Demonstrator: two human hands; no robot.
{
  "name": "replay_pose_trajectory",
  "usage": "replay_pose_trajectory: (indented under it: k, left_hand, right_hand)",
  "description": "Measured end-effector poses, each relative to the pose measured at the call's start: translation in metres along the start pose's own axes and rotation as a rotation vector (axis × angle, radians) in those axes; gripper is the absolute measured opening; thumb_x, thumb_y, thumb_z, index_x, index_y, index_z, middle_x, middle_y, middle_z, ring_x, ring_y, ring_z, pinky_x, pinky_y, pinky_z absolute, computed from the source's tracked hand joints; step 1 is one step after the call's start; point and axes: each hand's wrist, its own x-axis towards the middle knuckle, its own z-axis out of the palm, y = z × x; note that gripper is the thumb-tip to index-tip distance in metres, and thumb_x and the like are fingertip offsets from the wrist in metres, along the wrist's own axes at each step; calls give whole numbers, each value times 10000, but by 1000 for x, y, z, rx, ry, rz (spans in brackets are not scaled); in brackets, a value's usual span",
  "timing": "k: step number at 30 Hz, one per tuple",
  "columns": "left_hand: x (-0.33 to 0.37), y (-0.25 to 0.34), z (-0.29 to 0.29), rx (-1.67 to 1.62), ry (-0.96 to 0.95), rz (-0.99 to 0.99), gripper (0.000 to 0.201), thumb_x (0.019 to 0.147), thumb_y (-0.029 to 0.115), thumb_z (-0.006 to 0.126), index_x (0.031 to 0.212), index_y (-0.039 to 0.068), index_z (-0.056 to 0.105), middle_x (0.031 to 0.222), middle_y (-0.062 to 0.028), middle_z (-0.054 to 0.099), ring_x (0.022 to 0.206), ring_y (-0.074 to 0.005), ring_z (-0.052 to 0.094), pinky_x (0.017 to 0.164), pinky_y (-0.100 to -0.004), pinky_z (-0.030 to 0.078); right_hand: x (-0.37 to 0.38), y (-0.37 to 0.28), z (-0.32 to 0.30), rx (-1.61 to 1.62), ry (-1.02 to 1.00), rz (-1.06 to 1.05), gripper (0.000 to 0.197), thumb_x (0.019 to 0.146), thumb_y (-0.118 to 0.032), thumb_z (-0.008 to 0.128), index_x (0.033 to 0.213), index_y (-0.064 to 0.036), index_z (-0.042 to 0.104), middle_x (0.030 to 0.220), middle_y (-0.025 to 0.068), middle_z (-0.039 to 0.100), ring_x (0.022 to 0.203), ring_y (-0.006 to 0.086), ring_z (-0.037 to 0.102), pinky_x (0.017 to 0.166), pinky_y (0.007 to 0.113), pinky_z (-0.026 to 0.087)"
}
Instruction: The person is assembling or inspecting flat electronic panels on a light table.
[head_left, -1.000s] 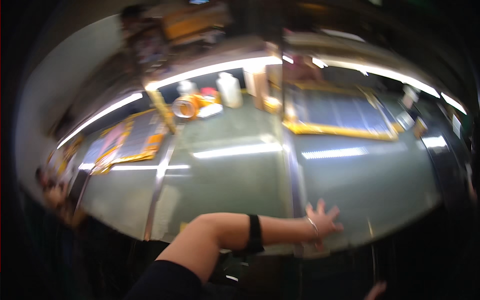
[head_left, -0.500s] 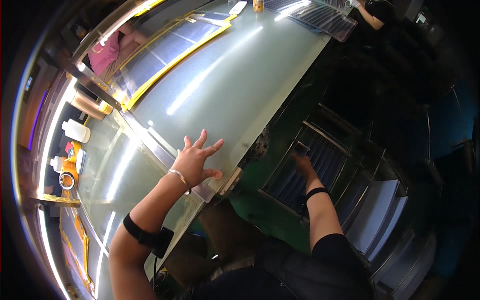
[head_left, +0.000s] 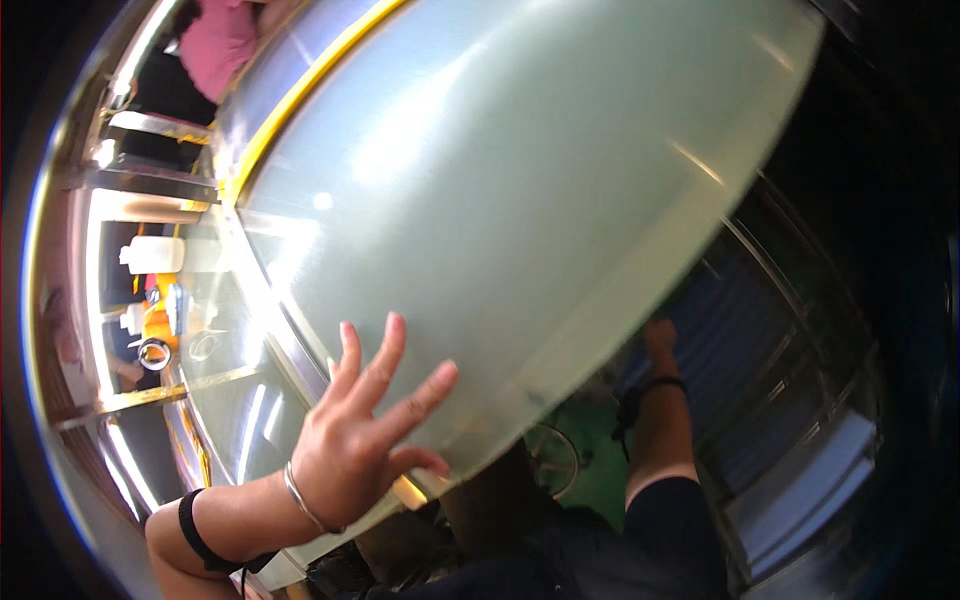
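L hand (head_left: 365, 430), fingers wide, nothing held, is on or just over the surface (head_left: 560, 220), prob. for balance, w/ R hand (head_left: 660, 343) down by the rack (head_left: 767, 260), below surface's R edge, grip too dim to tell.

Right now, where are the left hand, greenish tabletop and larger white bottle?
Left hand (head_left: 352, 440), head view: back of hand.
Greenish tabletop (head_left: 560, 220), head view: bare surface.
Larger white bottle (head_left: 158, 255), head view: body.
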Motion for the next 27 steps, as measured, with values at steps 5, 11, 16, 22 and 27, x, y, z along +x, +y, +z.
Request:
replay_pose_trajectory:
  k: [5,11,16,22,27]
  left_hand:
    - [8,2,4,19,-50,41,719,523,421,727,1177,205,523,1287,-303,319,1131,-563,310,863,-529,400]
    - [8,-2,8,7,-7,85,670,562,461,697,1170,238,526,1265,-276,363,1077,-578,356,741,-554,463]
    - [7,-1,6,-1,5,80,673,573,461,687,1188,253,508,1293,-254,337,1102,-570,335,747,-546,470]
    - [4,-4,11,75,26,91,739,594,473,669,1260,282,412,1327,-220,295,1090,-555,354,750,-536,483]
    - [-6,-3,20,182,33,61,811,599,480,670,1308,318,312,1356,-199,231,1098,-548,346,783,-559,462]
  right_hand:
    - [44,79,51,244,54,-223,554,715,-459,614,909,59,593,920,215,610,881,329,590,774,393,465]
    - [21,81,29,361,-6,-271,517,718,-431,617,894,55,598,902,214,611,857,320,591,764,391,466]
    - [25,76,2,396,-27,-254,486,720,-407,619,882,51,602,886,213,611,837,312,592,756,389,468]
    - [34,59,-46,430,-3,-230,450,724,-379,622,867,47,607,868,212,612,813,302,592,746,387,469]
    - [36,91,-76,149,140,-282,238,742,-185,595,883,7,593,765,149,599,695,236,595,637,352,476]
